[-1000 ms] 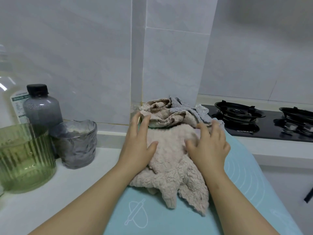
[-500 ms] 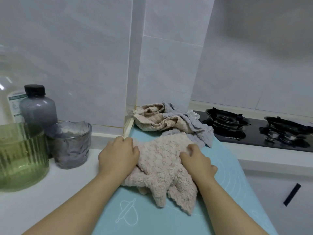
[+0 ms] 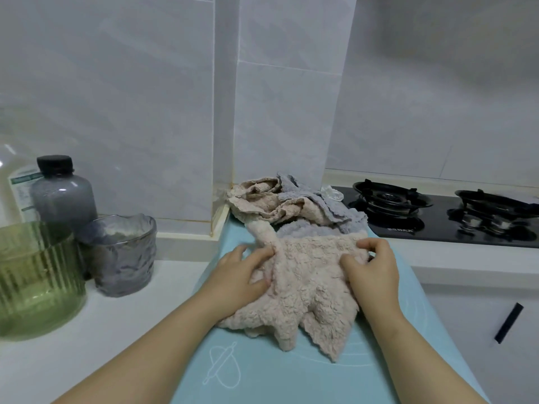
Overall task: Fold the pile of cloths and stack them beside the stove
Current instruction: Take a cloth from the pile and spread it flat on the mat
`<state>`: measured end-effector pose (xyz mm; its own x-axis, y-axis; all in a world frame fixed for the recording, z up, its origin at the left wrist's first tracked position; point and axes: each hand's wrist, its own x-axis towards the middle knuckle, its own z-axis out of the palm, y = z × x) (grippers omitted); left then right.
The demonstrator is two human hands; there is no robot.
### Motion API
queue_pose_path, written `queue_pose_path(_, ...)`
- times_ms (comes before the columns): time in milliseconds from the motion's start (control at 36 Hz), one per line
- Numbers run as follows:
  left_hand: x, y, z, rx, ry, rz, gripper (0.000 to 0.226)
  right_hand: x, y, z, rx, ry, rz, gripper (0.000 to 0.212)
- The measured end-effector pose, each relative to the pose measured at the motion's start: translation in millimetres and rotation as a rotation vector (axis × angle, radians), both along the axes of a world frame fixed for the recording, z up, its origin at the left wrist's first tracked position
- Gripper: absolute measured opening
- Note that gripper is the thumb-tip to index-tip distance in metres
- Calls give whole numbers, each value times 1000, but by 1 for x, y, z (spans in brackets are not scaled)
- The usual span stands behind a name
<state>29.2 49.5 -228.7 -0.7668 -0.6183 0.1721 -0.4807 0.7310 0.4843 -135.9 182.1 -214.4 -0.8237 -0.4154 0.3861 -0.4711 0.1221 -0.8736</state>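
You are standing at a white countertop [image 3: 73,360] set in a corner of pale, glossy wall tiles [image 3: 131,97], where a tiled pillar juts forward. A smooth light-blue mat [image 3: 262,377], printed with a white rolling-pin outline, covers the counter in front of you. To your right, the black glass stove [image 3: 431,228] sits flush in the counter with two dark round burners, and a white cabinet front below it carries a slim black handle [image 3: 509,323].

The pink cloth [image 3: 309,287] lies on the mat between your hands, thick and fluffy with a nubbly pile, its lower edge hanging in limp, pointed, scalloped flaps. Your left hand [image 3: 239,275] grips its left side, fingers curled into a bunched fold with the thumb pressed against the fabric. Your right hand [image 3: 373,269] pinches the upper right corner, fingers hooked over the top edge and thumb on the face of the cloth.

The rest of the pile of cloths [image 3: 280,205] sits crumpled just behind, against the pillar and beside the stove: beige and grey pieces, soft and tangled together.

On your left stand a ribbed green glass container [image 3: 35,275], a grey tumbler [image 3: 122,258] with a rippled, hammered surface, and a translucent grey bottle [image 3: 62,196] with a black cap, close together.
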Motion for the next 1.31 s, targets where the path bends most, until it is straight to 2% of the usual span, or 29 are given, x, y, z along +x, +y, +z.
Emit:
queue_pose_path(83,-2,2,2,-57,-101,-41,57,-4,0,0,-67,-141,76,29)
queue_pose_path(167,-1,5,4,-42,-69,-82,53,-5,-2,-2,-87,-234,203,23)
queue_pose_path(250,-2,3,3,51,70,-83,48,-2,-5,-2,-53,-199,269,12)
queue_pose_path(333,-2,4,5,102,240,-7,33,-3,-7,-4,-57,-198,271,15)
queue_pose_path(472,6,1,18,91,477,179,33,-9,-5,-4,-83,-54,149,21)
queue_pose_path(528,13,-3,20,82,411,288,28,-12,-4,-4,-43,6,64,23)
queue_pose_path(583,18,-3,19,8,188,347,23,-17,-2,-7,120,90,-1,20)
queue_pose_path(639,17,4,16,-63,27,363,22,-18,-2,-10,309,127,12,17)
queue_pose_path(694,14,11,15,-135,-23,359,27,-15,-3,-11,397,109,44,17)
queue_pose_path(778,14,13,18,-260,88,270,36,-11,-2,-9,323,66,63,23)
queue_pose_path(833,15,10,16,-234,123,142,44,-9,-1,-7,241,23,64,28)
queue_pose_path(917,11,7,5,-198,-121,-10,66,-7,2,-7,187,-22,66,34)
queue_pose_path(1000,8,2,-3,-191,-327,-34,72,-7,2,-7,167,-102,85,44)
queue_pose_path(1056,7,1,-3,-193,-339,-42,67,-10,1,-6,112,-198,96,47)
queue_pose_path(1167,8,1,0,-207,-273,-51,79,-15,-1,2,-138,-470,163,44)
queue_pose_path(1250,7,0,-1,-206,-244,-47,94,-14,0,3,-156,-458,232,40)
queue_pose_path(1306,7,-2,-1,-205,-233,-35,90,-11,-2,2,-60,-348,263,43)
